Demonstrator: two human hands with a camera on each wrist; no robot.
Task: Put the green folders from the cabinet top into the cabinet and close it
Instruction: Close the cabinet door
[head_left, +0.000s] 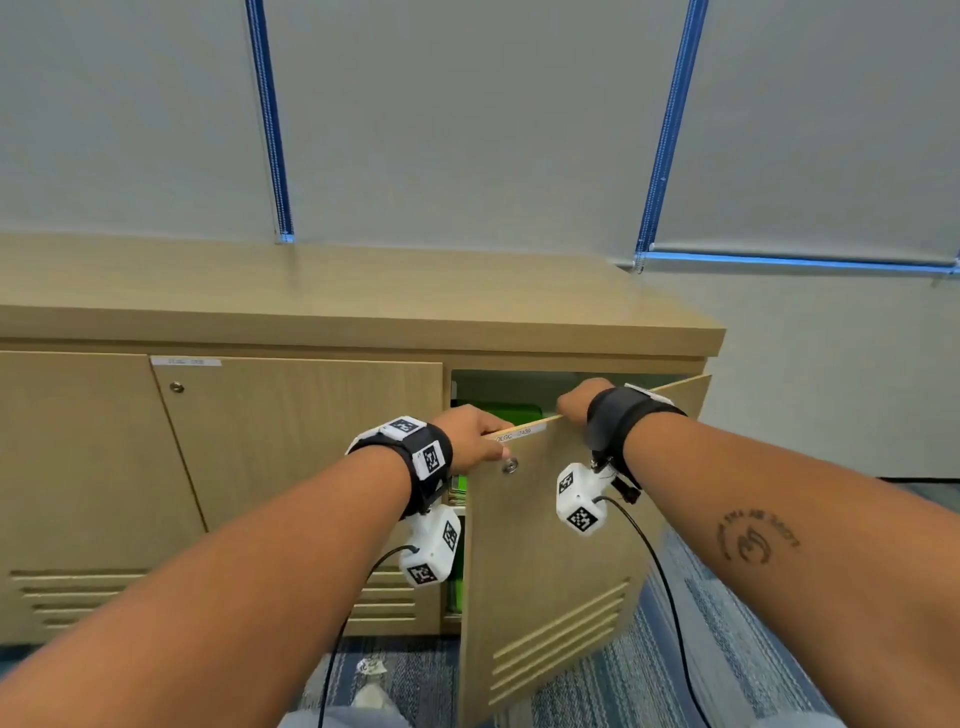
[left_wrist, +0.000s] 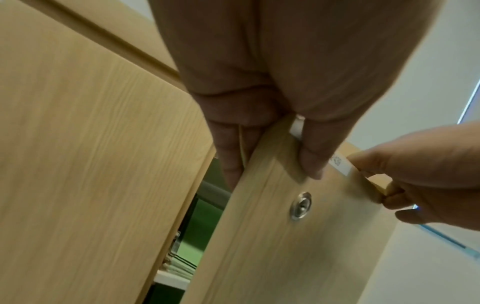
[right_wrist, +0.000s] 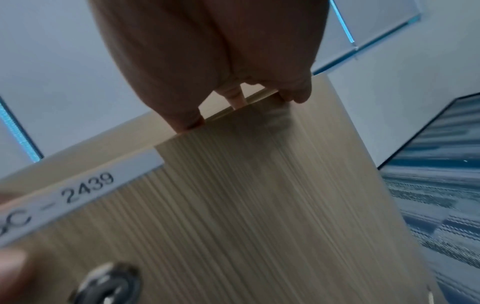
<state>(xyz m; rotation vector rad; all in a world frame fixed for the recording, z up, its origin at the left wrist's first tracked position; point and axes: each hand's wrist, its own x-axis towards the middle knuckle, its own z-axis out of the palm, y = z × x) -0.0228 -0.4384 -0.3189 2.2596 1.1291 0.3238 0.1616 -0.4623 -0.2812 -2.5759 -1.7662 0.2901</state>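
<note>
Green folders (head_left: 496, 413) sit inside the cabinet (head_left: 363, 312), visible as a bright strip through the gap beside the half-open door (head_left: 550, 545); the cabinet top shows no folders on it. Judging by that, the loading looks done and the closing step is in hand.

Both hands grasp the door's top edge. The left hand (head_left: 470, 436) curls over the corner near the free edge, thumb on the front face just above the round lock (head_left: 510, 465), partly covering a white label (head_left: 522, 431). The right hand (head_left: 579, 402) hooks its fingers over the same edge further toward the hinge side.

The door stands angled out over the blue carpet (head_left: 727, 649). The next move probably calls for swinging it toward the neighbouring closed door (head_left: 291, 467), with the fingers slipping off the top edge before it meets the frame, or they may be caught. Folder edges sit near the opening; whether they clear the door cannot be told.
</note>
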